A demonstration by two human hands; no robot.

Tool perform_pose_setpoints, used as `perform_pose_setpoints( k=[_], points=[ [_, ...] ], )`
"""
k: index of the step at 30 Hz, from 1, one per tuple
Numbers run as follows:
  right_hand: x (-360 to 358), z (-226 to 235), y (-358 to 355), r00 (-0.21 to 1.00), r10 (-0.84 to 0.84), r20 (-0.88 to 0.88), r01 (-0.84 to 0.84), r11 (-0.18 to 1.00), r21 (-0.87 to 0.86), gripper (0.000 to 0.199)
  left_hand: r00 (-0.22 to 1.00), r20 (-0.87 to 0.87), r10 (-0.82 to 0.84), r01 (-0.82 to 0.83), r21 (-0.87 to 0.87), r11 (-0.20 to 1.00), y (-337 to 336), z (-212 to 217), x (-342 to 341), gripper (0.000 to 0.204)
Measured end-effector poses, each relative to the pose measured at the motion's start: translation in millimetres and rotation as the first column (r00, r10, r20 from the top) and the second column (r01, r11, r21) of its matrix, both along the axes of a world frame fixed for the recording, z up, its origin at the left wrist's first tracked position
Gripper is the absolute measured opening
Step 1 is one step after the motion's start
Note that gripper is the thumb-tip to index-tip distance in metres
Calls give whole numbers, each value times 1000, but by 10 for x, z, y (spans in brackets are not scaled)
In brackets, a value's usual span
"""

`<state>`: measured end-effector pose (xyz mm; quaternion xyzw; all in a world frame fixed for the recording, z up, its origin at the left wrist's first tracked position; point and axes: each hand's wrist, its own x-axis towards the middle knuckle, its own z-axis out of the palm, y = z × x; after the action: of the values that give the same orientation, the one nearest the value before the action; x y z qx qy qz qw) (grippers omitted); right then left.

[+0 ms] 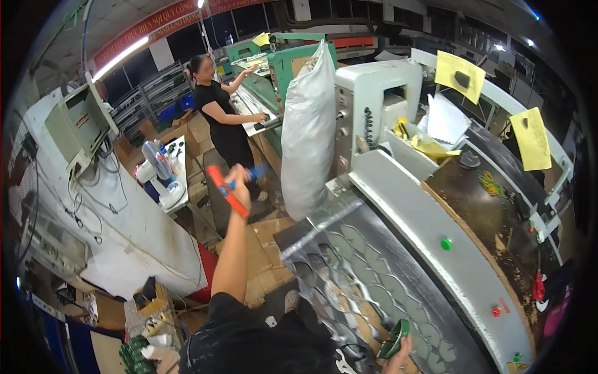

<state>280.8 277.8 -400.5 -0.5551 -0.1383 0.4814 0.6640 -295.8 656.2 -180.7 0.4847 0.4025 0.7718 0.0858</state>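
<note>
The person's left hand [238, 182] is raised out over the floor at the end of a bare, outstretched forearm, its fingers clenched around one long tool [225, 189] with a red bar and a blue handle that sticks out to the right of the fist. The right hand [398, 355] shows only partly at the lower edge, its fingers grasping one green roll of tape [394, 340] held just over the shiny patterned metal plate [367, 280] of the big grey machine [436, 237]. On that machine's curved grey rim sit two round buttons in plain sight, one green [446, 244] and one red [496, 311]. One tall white sack [309, 128] stands upright against the machine's left end. Two yellow paper sheets [459, 75] hang on the white rail behind the machine, well apart from each other. One other person [221, 112] in black stands at a green machine [286, 65] farther back, both hands out on its bed. To the left, one small fan [156, 163] stands on a small desk [177, 187], near the raised tool, and flattened cardboard [261, 243] covers the floor below the outstretched arm
</note>
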Motion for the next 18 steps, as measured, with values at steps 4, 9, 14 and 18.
perform_pose_setpoints(
  k=[4,9,14,18],
  points=[
    [-660,-292,485,994,43,97,-53,993,105,50,801,-366,474,-481,79,873,1054,476,-1593,52],
    [-2082,-49,1047,993,-36,-110,42,998,56,48,830,-444,337,-424,-111,899,1991,440,-2632,60],
    [-3019,216,1406,989,143,-19,-143,990,9,43,663,-642,385,-490,16,872,2627,577,-3475,55],
    [-3011,-69,1317,991,82,110,-73,994,-83,44,678,-619,397,-438,94,894,3022,417,-3500,48]
  ],
)
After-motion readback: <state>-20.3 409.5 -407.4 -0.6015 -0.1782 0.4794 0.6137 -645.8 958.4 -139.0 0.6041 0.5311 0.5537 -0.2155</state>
